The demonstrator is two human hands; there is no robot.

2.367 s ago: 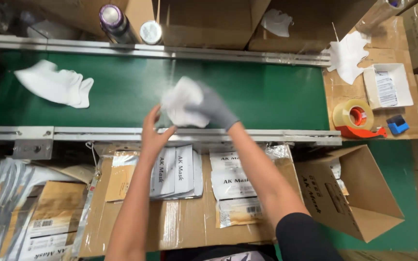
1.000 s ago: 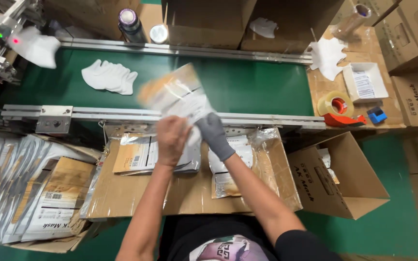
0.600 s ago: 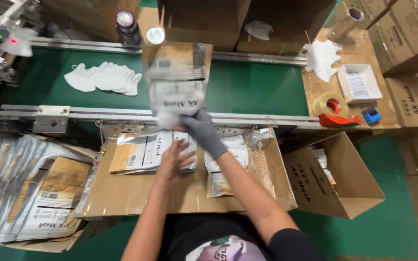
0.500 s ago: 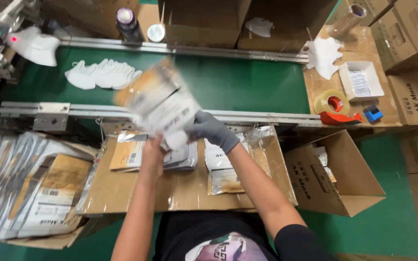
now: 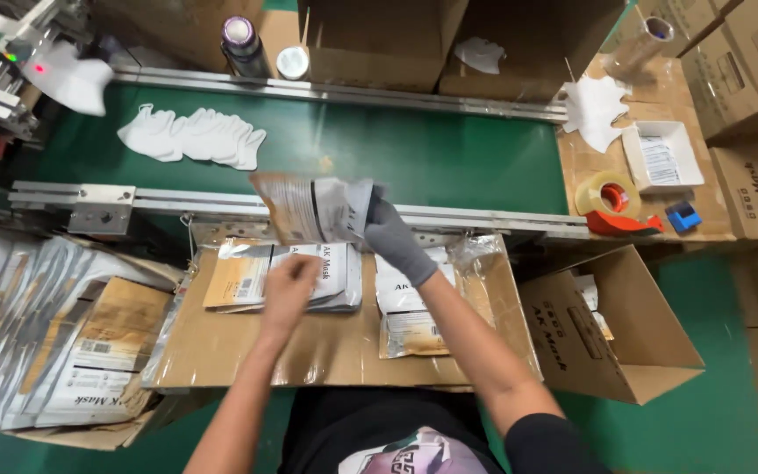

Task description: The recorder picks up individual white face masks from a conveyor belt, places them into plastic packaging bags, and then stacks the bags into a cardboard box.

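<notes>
Right hand [image 5: 394, 244], grey-gloved: fingers [image 5: 377, 211] pinch the right edge of a flat foil pouch [image 5: 313, 208], held in the air over the near rail [image 5: 484, 218] of the green conveyor belt [image 5: 432, 154].

Left hand [image 5: 288, 285], bare: fingers loosely curled and holding nothing, just below the pouch, above a stack of pouches [image 5: 282, 276] on the cardboard-covered table [image 5: 326, 347].

Second stack of pouches [image 5: 414, 303]: just right of the first, under the right forearm.

White masks [image 5: 190, 136]: overlapping row on the belt, far left.

Tape dispenser [image 5: 611, 197], small blue item [image 5: 682, 216], open white box [image 5: 664, 158]: side surface, right.

Open carton [image 5: 611, 325]: near right, tilted.

Loose heap of pouches [image 5: 37, 333]: near left.

Risk, as judged: the pouch hangs from a one-edge pinch and looks bent; it could slip onto the belt or the stacks. The bare hand close beneath could knock the left stack askew.
</notes>
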